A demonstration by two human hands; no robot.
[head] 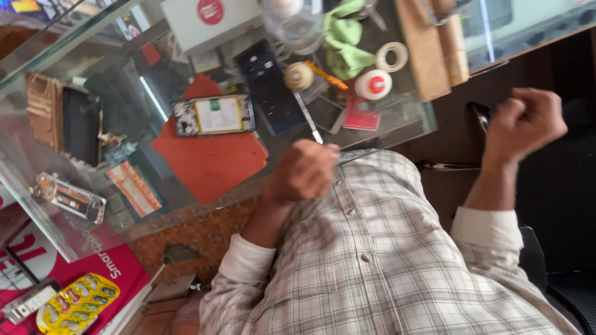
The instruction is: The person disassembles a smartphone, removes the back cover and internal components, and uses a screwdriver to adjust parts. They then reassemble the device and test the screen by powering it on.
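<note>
1. The left hand (304, 170) is curled shut around thin metal tweezers (308, 118). The tips stick out above the fingers.
2. The tweezers point toward the open phone (214, 116), which lies on a red mat (211, 158).
3. The right hand (524, 121) is up in the air, far to the right of the red mat and off the worktop (68, 229). It is closed in a loose fist. I cannot tell if it holds anything.
4. The worktop is glass. The red mat sits near its middle.
5. A dark phone back (268, 87) lies just right of the red mat.
6. A small tan roll (298, 76) is further right of the mat, beside an orange stick (329, 77).
7. A white and red round tub (373, 85) and a ring of tape (392, 56) sit far right of the mat.
8. A green cloth (344, 37) lies up and right of the mat.
9. A metal phone frame (69, 197) lies left of and below the mat, near the glass edge.
10. A yellow pack (77, 304) lies far below and left of the mat, under the glass.
11. The person wears a checked shirt (385, 260).
</note>
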